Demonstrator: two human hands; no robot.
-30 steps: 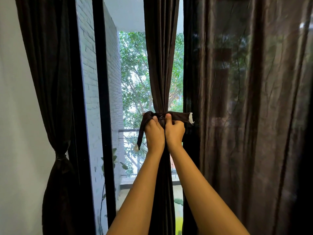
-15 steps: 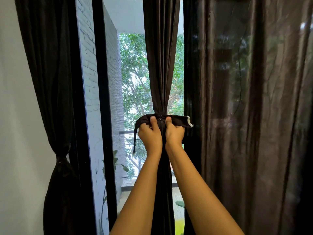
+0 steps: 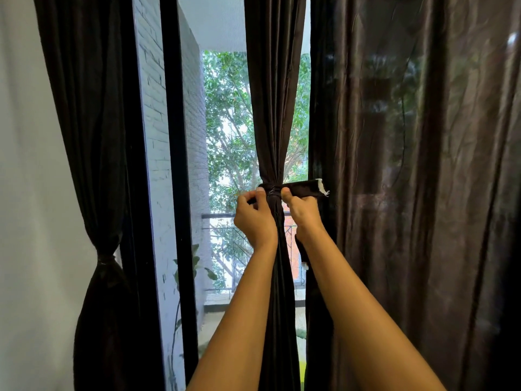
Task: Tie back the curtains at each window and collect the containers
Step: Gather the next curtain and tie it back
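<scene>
The loose tail [image 3: 302,252] that hung off to the left a second ago now dangles under my right wrist, and my two hands have drawn a little apart.

Biggest thing in shot is the right curtain [image 3: 408,193], hanging full and untied, glossy and crinkled. The left curtain [image 3: 93,136] by the wall is already cinched at its waist. Between them is the middle curtain [image 3: 275,108], bunched into a narrow column against the glass, and that's the one I'm working on.

My left hand [image 3: 255,221] is curled, thumb pressed on the wrap, with what looks like a bit of dark cloth pinched in the fingers. My right hand [image 3: 306,214] grips the tie [image 3: 303,188] just beside the bunch, thumb on top. The tie circles the middle curtain at its narrowest point, and its frayed end [image 3: 322,187] pokes out to the right.

I reckon this cloth is light, soft and slick, so the wrap will want to slide and slacken. Best hold is close to the wrap on both sides, pinching the tie itself, not the tips. No containers in view.
</scene>
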